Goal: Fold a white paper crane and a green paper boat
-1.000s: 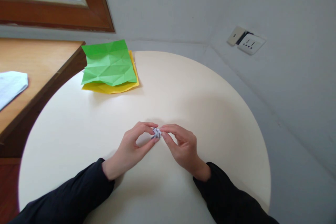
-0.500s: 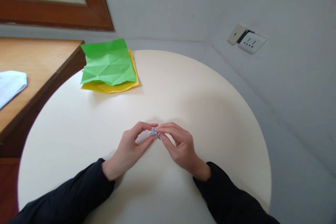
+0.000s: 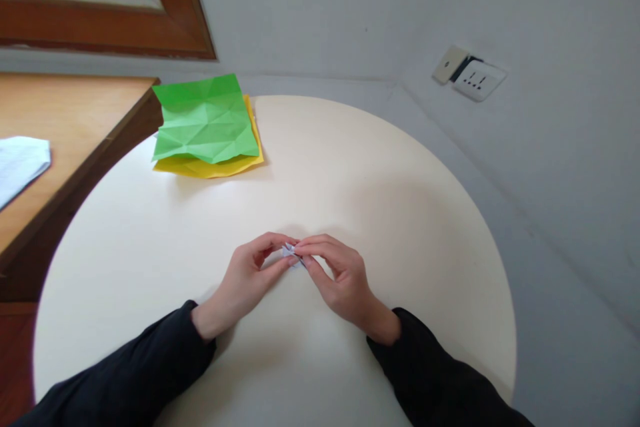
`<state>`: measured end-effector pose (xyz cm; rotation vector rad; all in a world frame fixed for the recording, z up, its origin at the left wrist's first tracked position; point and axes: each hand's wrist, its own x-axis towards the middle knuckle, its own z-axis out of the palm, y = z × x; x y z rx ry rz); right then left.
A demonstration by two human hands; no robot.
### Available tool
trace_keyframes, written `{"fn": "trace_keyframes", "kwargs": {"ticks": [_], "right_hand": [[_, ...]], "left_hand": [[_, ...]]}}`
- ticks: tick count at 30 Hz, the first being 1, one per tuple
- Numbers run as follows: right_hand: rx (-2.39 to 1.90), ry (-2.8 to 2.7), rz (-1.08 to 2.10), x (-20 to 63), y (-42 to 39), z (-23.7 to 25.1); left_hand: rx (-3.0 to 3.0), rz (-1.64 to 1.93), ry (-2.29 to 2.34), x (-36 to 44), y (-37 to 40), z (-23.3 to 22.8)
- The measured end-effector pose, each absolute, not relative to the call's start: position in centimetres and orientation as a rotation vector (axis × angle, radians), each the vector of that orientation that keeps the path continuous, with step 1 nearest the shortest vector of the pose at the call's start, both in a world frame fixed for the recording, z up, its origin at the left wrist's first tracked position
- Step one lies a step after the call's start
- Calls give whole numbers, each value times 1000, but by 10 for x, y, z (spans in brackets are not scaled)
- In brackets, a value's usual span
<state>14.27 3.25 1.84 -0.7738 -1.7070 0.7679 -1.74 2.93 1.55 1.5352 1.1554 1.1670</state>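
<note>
A small piece of folded whitish paper (image 3: 289, 250) is held just above the round white table (image 3: 320, 167), near its middle. From the left, my left hand (image 3: 250, 270) pinches it between thumb and fingertips. My right hand (image 3: 340, 273) grips the paper's right side, its thumb below and its fingers above. The fingertips of both hands almost meet and cover most of the paper, so its exact shape is hard to make out.
Creased green paper (image 3: 207, 120) lies over yellow paper (image 3: 215, 168) at the table's far left. A wooden desk (image 3: 95, 100) with a pale folded sheet (image 3: 23, 163) stands to the left. Wall sockets (image 3: 477, 80) are at the right, and a brown window frame (image 3: 175, 20) is at the upper left.
The small paper has turned a little between the fingers, and its visible part has shifted slightly left. Both hands keep nearly the same place. The sheets on the table have not moved.
</note>
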Motion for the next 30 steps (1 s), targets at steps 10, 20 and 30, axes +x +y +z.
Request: {"fn": "trace_keyframes", "kwargs": {"ticks": [10, 20, 30], "right_hand": [[-777, -1728, 785, 143, 32, 16], [-833, -1665, 830, 143, 35, 14], [-1006, -1555, 1270, 140, 39, 1]], "left_hand": [[1493, 1123, 1148, -18, 30, 18], [1396, 1115, 1137, -18, 29, 22], [1256, 1176, 1153, -19, 35, 23]]}}
